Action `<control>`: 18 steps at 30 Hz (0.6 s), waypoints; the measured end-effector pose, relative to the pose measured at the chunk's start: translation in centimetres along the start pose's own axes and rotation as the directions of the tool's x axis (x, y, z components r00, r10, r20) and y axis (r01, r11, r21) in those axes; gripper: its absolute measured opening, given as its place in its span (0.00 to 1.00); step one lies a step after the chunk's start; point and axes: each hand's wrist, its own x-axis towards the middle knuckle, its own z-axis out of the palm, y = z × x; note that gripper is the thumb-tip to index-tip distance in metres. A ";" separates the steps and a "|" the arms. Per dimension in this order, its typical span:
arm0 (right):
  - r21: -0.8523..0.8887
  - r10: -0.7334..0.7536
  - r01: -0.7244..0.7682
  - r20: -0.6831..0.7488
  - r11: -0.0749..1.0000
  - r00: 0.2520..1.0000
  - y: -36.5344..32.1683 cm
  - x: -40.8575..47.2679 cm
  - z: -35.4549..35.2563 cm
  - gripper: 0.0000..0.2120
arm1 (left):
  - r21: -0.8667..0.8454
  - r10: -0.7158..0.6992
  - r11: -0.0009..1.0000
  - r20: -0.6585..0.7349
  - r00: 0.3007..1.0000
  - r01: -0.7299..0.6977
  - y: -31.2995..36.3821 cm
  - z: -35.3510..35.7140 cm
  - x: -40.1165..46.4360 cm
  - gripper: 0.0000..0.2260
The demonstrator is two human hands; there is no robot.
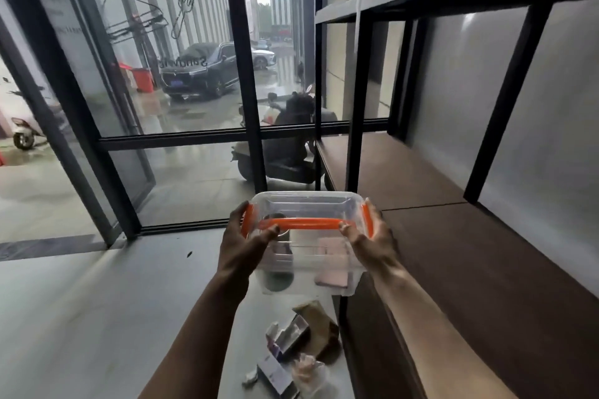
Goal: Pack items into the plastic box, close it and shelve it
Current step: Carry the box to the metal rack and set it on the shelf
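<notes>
While held above the floor just left of the shelf [453, 236], the plastic box [308, 246] is gripped by the left hand [246, 236] and right hand [372, 233], fingers curled around its ends.

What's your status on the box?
Left hand and right hand grip the box ends, lid on, in the air. Shelf at right bare. Loose packets on floor below.

Items inside the plastic box [308, 256] are blurred, unidentifiable.

Glass wall [181, 100] ahead: black car [201, 74], scooter [282, 146] outside. Grey floor [97, 301]; small packaging scraps [301, 343] by frame.
</notes>
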 end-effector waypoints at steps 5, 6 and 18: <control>-0.023 0.043 -0.048 -0.172 0.999 0.984 2.0 7.0 -3.8 0.38 | -0.022 0.024 1.000 0.197 0.980 -0.020 -0.3 8.1 8.7 0.38; -0.021 0.050 -0.056 -0.220 0.998 0.974 2.6 8.2 -4.9 0.38 | -0.041 0.033 0.999 0.250 0.968 -0.023 -0.3 10.1 10.3 0.38; 0.038 0.143 -0.189 -0.801 0.981 0.581 5.5 11.0 -13.8 0.38 | -0.122 0.123 0.992 0.804 0.582 -0.041 0.3 31.8 19.5 0.40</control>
